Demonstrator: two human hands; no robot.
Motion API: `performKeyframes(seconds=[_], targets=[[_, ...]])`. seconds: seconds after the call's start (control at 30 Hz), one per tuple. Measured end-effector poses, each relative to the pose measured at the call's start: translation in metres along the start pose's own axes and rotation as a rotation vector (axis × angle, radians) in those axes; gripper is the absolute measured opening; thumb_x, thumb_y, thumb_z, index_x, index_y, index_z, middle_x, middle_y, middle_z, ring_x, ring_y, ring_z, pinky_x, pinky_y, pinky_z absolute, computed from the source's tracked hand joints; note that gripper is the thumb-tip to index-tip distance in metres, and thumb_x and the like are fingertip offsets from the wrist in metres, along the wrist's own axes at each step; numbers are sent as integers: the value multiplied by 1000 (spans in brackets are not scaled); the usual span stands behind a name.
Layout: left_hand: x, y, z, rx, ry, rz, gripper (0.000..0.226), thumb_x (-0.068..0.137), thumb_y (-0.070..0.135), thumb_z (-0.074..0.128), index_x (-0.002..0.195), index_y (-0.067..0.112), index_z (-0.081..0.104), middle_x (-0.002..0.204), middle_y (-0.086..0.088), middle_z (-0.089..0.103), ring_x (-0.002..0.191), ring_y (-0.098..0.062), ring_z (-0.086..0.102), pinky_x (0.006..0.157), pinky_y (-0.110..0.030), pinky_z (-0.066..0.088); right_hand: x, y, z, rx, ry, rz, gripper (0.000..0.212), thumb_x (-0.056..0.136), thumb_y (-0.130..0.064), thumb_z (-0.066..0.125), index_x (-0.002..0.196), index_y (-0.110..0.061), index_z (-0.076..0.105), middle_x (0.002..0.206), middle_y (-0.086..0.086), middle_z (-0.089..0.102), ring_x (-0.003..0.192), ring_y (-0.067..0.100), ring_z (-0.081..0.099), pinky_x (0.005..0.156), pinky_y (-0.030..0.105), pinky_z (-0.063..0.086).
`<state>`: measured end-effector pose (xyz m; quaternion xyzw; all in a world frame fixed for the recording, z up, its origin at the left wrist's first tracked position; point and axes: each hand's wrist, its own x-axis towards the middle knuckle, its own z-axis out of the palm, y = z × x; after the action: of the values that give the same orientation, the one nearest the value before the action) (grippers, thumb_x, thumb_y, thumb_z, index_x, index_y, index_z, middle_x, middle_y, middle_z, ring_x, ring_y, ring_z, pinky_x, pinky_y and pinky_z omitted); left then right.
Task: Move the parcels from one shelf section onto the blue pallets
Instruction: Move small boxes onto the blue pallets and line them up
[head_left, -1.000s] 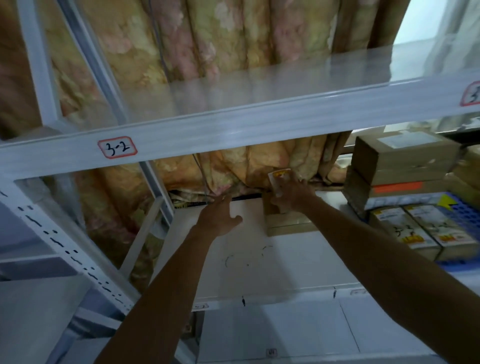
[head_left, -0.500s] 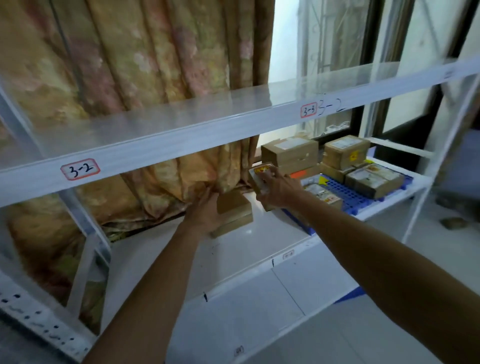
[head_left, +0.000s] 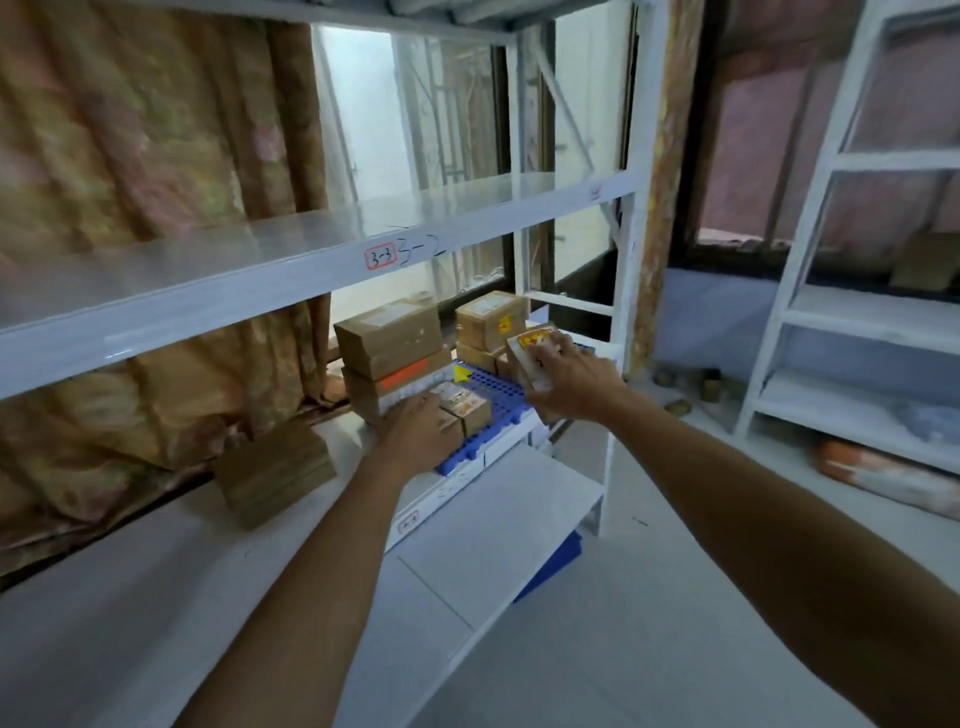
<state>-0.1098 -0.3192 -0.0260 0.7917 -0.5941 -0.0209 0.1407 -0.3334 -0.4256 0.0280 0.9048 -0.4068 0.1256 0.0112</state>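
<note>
Head view: our right grip (head_left: 576, 384) clasps a small labelled parcel (head_left: 532, 353) at one o'clock, over the blue pallet (head_left: 498, 404). It looks light, stiff cardboard; holding its long edges suits it. Our left grip (head_left: 415, 434) lies flat, released, by stacked parcels (head_left: 389, 343); a brown parcel (head_left: 275, 475) waits at nine o'clock.

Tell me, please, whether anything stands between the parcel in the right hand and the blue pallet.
Nothing visible does. The right hand holds the red-labelled parcel over the blue pallet, whose bare grid lies open beneath it; the stacked parcels sit to the left and behind.
</note>
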Motion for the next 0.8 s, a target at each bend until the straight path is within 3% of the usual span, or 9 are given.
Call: performKeyframes(seconds=[0.13, 0.23, 0.4, 0.57, 0.8], targets=[[36, 72, 39, -63, -95, 73, 61, 90, 44, 60, 134, 5, 46, 135, -18, 50, 118, -37, 52, 88, -45, 47, -11, 79, 2, 17, -65, 87, 79, 81, -66, 56, 145, -36, 21, 155, 6, 20, 128, 40, 44, 97, 52, 43], [58, 130, 64, -18, -97, 88, 68, 90, 50, 60, 142, 11, 40, 143, -14, 43, 125, -34, 48, 97, -45, 45, -17, 141, 1, -25, -56, 107, 74, 83, -66, 52, 144, -34, 24, 154, 8, 23, 127, 39, 46, 98, 52, 43], [111, 213, 88, -109, -20, 140, 76, 84, 48, 65, 148, 25, 30, 149, -6, 42, 128, -32, 48, 95, -43, 48, -19, 246, 2, -65, -81, 142, 77, 83, -65, 56, 147, -32, 26, 157, 9, 20, 127, 40, 45, 98, 49, 42], [157, 251, 104, -81, -8, 119, 85, 84, 48, 66, 154, 30, 21, 160, -1, 29, 142, -29, 34, 109, -45, 41, 5, 312, 9, -76, -74, 119, 78, 83, -63, 58, 148, -33, 26, 157, 7, 20, 126, 39, 46, 96, 47, 43], [216, 257, 117, 7, -50, 23, 58, 88, 41, 64, 138, 19, 43, 136, -12, 51, 119, -32, 53, 90, -40, 45, 69, 352, 49, -14, -124, 38, 79, 81, -66, 55, 146, -35, 22, 156, 6, 19, 124, 40, 46, 95, 51, 44]])
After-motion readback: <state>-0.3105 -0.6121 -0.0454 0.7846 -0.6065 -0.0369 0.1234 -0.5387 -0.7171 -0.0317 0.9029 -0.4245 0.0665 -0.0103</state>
